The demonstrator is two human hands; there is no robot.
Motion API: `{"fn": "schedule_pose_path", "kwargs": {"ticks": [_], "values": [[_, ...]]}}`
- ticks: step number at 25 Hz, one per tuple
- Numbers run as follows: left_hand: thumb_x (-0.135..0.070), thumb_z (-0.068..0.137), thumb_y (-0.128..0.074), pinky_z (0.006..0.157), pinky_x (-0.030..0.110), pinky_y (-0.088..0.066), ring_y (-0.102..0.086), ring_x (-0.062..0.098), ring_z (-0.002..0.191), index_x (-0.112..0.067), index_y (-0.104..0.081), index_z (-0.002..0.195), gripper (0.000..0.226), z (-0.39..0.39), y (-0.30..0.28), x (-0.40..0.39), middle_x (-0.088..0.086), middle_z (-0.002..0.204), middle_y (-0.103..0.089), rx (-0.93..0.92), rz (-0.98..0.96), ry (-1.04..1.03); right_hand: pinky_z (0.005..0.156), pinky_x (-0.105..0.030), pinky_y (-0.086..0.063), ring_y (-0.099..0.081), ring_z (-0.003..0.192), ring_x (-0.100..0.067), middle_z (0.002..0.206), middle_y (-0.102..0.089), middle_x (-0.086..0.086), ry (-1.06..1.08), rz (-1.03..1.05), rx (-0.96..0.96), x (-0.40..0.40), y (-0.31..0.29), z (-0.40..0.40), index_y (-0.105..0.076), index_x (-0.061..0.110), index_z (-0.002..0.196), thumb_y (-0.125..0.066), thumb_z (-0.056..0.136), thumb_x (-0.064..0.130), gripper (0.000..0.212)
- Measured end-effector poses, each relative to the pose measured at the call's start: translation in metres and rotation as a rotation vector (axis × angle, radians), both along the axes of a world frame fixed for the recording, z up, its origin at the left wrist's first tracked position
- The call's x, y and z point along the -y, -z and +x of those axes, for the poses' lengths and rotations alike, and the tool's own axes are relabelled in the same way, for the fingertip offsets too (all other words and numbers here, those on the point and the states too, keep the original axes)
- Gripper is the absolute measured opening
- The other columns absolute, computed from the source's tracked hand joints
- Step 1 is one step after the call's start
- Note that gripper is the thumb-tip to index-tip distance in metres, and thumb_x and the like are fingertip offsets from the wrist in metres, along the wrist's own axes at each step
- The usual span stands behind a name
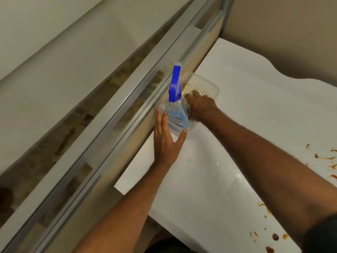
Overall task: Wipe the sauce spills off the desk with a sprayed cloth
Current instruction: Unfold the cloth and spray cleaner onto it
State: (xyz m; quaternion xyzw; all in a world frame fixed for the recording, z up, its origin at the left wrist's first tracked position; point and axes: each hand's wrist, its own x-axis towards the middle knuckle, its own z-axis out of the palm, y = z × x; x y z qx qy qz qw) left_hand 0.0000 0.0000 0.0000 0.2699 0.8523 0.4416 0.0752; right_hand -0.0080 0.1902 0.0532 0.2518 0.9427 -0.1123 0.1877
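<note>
A beige wall [282, 33] meets a metal-framed sliding window [113, 114] in the corner.

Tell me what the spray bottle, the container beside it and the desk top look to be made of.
Spray bottle: clear plastic by the look, since liquid shows through; opaque blue plastic trigger head.
Container: translucent, cloudy plastic, probably, with contents showing dimly through its wall.
Desk top: smooth white surface with a slight sheen, perhaps laminate; hard to tell.
</note>
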Motion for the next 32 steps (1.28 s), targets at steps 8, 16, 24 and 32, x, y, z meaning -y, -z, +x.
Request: {"fn": "schedule_pose_path", "kwargs": {"ticks": [8, 16, 24, 32], "values": [[-0.055, 0.094, -0.067, 0.109, -0.003, -0.027, -0.025, -0.004, 0.153, -0.041, -0.013, 0.16, 0.087, 0.001, 0.006, -0.006, 0.007, 0.174, -0.025, 0.09, 0.097, -0.053, 0.11, -0.046, -0.051, -0.049, 0.141, -0.037, 0.156, -0.047, -0.017, 0.034, 0.095, -0.058, 0.003, 0.015, -0.009, -0.039, 0.014, 0.155, -0.069, 0.1, 0.041, 0.069], [-0.04, 0.095, -0.072, 0.106, -0.006, -0.027, -0.013, -0.023, 0.148, -0.018, -0.021, 0.165, 0.089, -0.001, 0.006, -0.004, 0.009, 0.176, -0.017, 0.105, 0.077, -0.032, 0.097, -0.044, -0.053, -0.063, 0.118, -0.036, 0.133, -0.064, -0.019, 0.193, -0.076, -0.353, -0.017, -0.024, 0.009, -0.053, 0.01, 0.14, -0.061, 0.101, 0.021, 0.041], [-0.039, 0.101, -0.069, 0.113, 0.017, -0.031, -0.024, 0.026, 0.161, -0.023, -0.002, 0.166, 0.095, 0.014, -0.02, 0.0, 0.009, 0.178, -0.004, 0.231, -0.035, -0.015, 0.082, -0.027, -0.062, -0.071, 0.103, -0.013, 0.118, -0.072, 0.002, 0.747, -0.699, -0.938, 0.003, -0.086, 0.109, -0.064, 0.017, 0.129, -0.071, 0.088, 0.017, 0.041], [-0.049, 0.11, -0.047, 0.106, 0.032, -0.051, -0.055, 0.023, 0.137, -0.025, -0.045, 0.156, 0.052, 0.091, -0.072, 0.032, -0.003, 0.152, -0.054, 0.927, 0.16, -0.099, 0.087, -0.02, -0.058, -0.069, 0.101, -0.001, 0.115, -0.072, 0.015, 0.707, -0.643, -0.793, 0.108, -0.073, 0.227, -0.065, 0.026, 0.127, -0.073, 0.086, 0.021, 0.042]]}}
